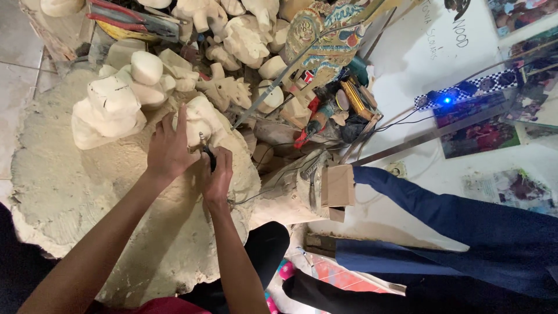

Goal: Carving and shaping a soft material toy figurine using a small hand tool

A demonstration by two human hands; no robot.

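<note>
Both forearms rise from the bottom edge and meet over a dust-caked round surface [64, 192], pale and crusted with wood powder. On the left, the left hand [170, 150] lies flat with fingers spread, the index finger stretched up along the pale wood carving [203, 123] that it braces; the palm sits on the dusty surface just below the piece. Just to its right, nearly touching it, the right hand [218, 174] is curled closed around a small dark rotary tool [207, 152], whose thin bit points up and slightly left into the lower edge of the carving. So the carving lies directly beyond both hands, its long axis running up and away from them, and the tool's axis runs roughly along that same line. The right hand is the nearer of the 2 to the cutting point; the left covers the carving's left flank. A thin cord [261, 189] trails from the right hand toward the right.

Left of the left hand stands a blocky rough-cut figure [110, 107] of the same pale wood. Farther beyond the hands, a heap of unfinished carvings [244, 35] piles up, with a painted, patterned piece [322, 38] and a clutter of hand tools [343, 107] to the right of it. Well to the right of the hands lies a blue cloth [465, 227], and a cardboard box [337, 186] sits between.
</note>
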